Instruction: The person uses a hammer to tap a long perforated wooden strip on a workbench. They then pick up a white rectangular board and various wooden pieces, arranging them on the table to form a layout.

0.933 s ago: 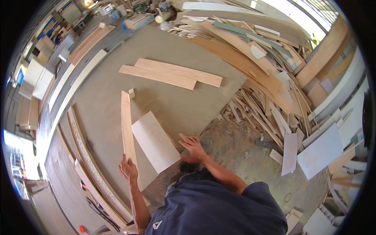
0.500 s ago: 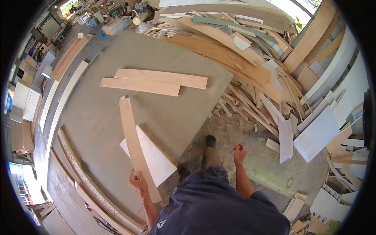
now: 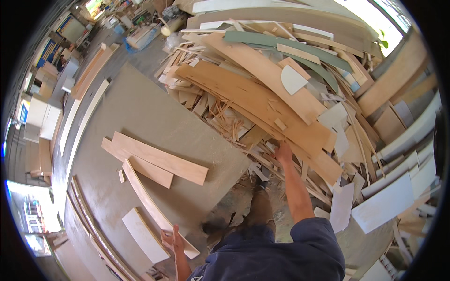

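Note:
My left hand [image 3: 173,241] grips the near end of a long, narrow wooden board [image 3: 152,199]. The board's far end lies over or against two pale planks. One of these planks [image 3: 159,157] partly overlaps the other [image 3: 152,174] on the big grey-brown panel [image 3: 192,206]. Beside the held board, on its left, lies a short white-faced board [image 3: 144,235]. My right hand [image 3: 282,152] reaches into the scrap pile at the lower edge of a wide orange-brown sheet [image 3: 248,103]. Its fingertips are hard to make out, so whether it holds anything does not show.
Offcuts and strips [image 3: 229,124] are heaped beyond the panel's right edge. A green strip [image 3: 286,47] and a rounded white piece [image 3: 294,80] lie on top. White panels [image 3: 384,201] lean at the right. Long narrow boards [image 3: 86,122] run along the left side.
My right hand has stretched forward from beside my body to the scrap pile. My left hand still has the board, which now slants more. The view has turned toward the pile.

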### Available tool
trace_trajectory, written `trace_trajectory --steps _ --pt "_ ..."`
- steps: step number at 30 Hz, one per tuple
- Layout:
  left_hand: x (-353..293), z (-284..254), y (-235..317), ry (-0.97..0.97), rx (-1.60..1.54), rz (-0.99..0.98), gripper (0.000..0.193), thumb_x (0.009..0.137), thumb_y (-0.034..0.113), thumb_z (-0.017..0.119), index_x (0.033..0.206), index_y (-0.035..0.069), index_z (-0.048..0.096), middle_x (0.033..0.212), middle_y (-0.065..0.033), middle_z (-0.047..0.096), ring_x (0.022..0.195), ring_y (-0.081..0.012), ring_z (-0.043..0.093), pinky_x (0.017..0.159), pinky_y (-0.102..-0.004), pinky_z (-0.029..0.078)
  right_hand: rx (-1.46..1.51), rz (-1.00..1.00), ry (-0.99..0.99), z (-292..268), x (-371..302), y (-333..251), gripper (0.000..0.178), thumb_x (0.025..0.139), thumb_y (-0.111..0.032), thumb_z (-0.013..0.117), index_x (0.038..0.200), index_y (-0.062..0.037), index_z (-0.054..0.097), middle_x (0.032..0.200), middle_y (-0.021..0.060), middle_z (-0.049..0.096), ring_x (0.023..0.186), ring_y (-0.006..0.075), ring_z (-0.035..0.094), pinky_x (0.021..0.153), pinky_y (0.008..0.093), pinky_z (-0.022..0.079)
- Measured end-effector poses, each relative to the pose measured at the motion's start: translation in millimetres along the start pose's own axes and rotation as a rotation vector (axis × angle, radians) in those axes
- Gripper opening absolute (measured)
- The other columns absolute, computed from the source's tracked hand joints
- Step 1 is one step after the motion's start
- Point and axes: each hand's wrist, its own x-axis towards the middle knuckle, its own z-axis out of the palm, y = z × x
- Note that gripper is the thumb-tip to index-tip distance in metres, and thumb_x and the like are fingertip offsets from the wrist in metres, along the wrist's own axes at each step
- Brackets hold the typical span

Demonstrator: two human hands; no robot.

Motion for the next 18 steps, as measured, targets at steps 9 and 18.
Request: trace_trajectory --steps 9,18 --pt "-1 82 99 -0.017 0.171 -0.343 0.110 0.074 0.060 0.083 0.145 -0.014 0.046 0.142 -0.0317 0.051 0.138 -0.0438 0.044 0.118 -0.0492 0.035 -0.325 -0.246 -0.008 2 144 18 0.048 0.090 -0.012 0.068 0.135 0.0014 0.057 0.142 0.0205 0.054 0.134 0.0392 0.050 0.109 0.0497 0.044" --pt "1 132 117 0.119 0.375 -0.310 0.096 0.090 0.070 0.062 0.132 -0.016 0.052 0.135 -0.0291 0.047 0.125 -0.0447 0.048 0.109 -0.0526 0.040 -0.284 -0.308 0.083 21 161 38 0.039 0.090 -0.025 0.070 0.120 -0.0017 0.064 0.121 0.0170 0.063 0.121 0.0348 0.056 0.100 0.0488 0.044"
